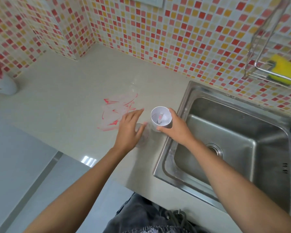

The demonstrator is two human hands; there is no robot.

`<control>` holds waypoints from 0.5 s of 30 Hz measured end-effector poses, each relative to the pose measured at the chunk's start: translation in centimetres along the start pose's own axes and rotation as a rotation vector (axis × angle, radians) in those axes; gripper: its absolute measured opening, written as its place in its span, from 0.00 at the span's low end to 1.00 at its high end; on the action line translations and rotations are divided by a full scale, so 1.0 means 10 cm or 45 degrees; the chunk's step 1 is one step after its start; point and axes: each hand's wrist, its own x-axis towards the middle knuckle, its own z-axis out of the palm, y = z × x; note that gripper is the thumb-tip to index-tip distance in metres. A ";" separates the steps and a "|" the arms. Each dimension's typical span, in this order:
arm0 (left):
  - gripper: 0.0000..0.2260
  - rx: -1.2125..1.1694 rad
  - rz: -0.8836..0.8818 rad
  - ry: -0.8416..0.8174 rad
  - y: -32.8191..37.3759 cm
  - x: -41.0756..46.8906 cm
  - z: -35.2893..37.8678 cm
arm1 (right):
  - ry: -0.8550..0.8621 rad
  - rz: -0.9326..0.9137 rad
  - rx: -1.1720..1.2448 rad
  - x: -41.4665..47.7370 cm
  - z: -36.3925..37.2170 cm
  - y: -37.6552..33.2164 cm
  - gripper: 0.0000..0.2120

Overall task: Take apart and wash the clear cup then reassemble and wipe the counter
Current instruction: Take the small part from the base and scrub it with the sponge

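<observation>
I see a brushed steel sink [200,91] at three o'clock, a glossy smooth counter [65,101], and a clear plastic cup [144,137].

The counter [71,91] runs from the left across to the sink [233,140], which is set into its right end. Tiled walls [158,31] rise behind both. On the wall above the sink's far right corner hangs a wire rack [259,64], with a sponge [283,69] lying in it. At the far left of the counter stands a cup-like holder [7,86], against the wall. Near the counter's middle lies a smear [118,111], left of the sink. Just in front of the smear, the left hand [129,130] rests over a clear cup part [144,137] on the counter. Immediately to its right, beside the sink's left rim, the right hand [175,128] grips a white cup part [161,118], which has a stem standing upright inside.
</observation>
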 end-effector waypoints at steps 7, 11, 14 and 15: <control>0.09 0.271 0.526 -0.424 0.23 0.78 0.14 | -0.012 0.083 -0.061 0.02 0.02 -0.03 0.45; 0.10 0.398 0.708 -0.534 0.23 0.96 0.13 | 0.015 0.067 -0.073 0.04 0.04 -0.01 0.40; 0.08 0.411 0.728 -0.560 0.30 0.99 0.12 | 0.027 0.106 -0.059 0.05 0.06 0.00 0.42; 0.08 0.407 0.742 -0.541 0.30 0.99 0.13 | 0.033 0.114 -0.052 0.05 0.06 0.01 0.43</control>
